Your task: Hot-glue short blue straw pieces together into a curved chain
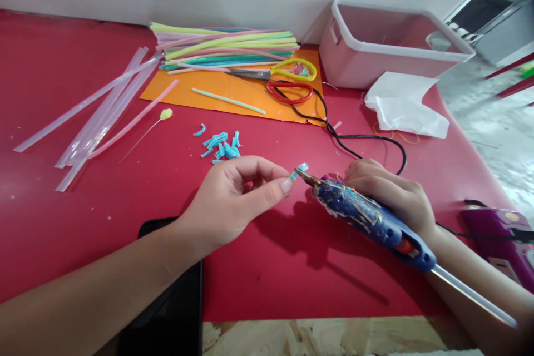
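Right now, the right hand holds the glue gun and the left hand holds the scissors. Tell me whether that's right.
Not quite: in the head view, the left hand pinches a blue piece, not the scissors. The right hand does hold the glue gun.

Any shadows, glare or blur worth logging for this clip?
Head view: dark shadows fall on the red table beneath the glue gun and left hand; head view: bright glints sit on the translucent strips at left; head view: the pale floor at far right is blurred, while the glue gun looks fairly sharp.
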`<state>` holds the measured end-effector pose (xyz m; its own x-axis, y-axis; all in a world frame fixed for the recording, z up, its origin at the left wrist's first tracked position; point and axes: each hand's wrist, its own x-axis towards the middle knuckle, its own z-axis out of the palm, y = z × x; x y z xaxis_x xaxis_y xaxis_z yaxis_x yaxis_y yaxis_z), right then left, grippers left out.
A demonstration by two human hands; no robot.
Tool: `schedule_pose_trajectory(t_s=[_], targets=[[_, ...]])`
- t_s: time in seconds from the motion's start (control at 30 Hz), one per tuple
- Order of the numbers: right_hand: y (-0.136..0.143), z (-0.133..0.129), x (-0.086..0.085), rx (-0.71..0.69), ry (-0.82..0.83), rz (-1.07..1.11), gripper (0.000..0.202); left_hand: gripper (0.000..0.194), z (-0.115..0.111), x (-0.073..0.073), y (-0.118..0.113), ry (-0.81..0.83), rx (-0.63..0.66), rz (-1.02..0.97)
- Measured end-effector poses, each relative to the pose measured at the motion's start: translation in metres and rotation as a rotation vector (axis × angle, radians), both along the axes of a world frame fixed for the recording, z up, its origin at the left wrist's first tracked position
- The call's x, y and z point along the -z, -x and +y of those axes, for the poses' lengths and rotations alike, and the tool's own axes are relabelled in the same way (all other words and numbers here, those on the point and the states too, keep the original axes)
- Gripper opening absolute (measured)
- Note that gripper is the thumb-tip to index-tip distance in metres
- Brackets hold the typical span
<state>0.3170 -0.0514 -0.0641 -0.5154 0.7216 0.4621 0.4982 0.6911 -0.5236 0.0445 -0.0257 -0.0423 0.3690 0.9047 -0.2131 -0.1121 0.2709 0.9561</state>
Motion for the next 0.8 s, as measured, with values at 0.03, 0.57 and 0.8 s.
schedule_pose_trajectory(t_s=[0.03,0.57,0.8], targets=[[-0.0001,0.0000,0.0000,0.001,0.006,0.003,0.009,0.009,0.0001,-0.0001,-0.0002,-0.003,-0.001,0.004],[-0.0005,0.0000,-0.0022,0.009,0.004,0.019,0.009,0.010,0.0000,0.0003,0.0012,-0.048,0.005,0.035],[0.0019,0.0009,-0.0030,0.010,-0.023,0.019,0.006,0.011,0.0007,-0.0006,0.0002,-0.053,0.001,0.048]])
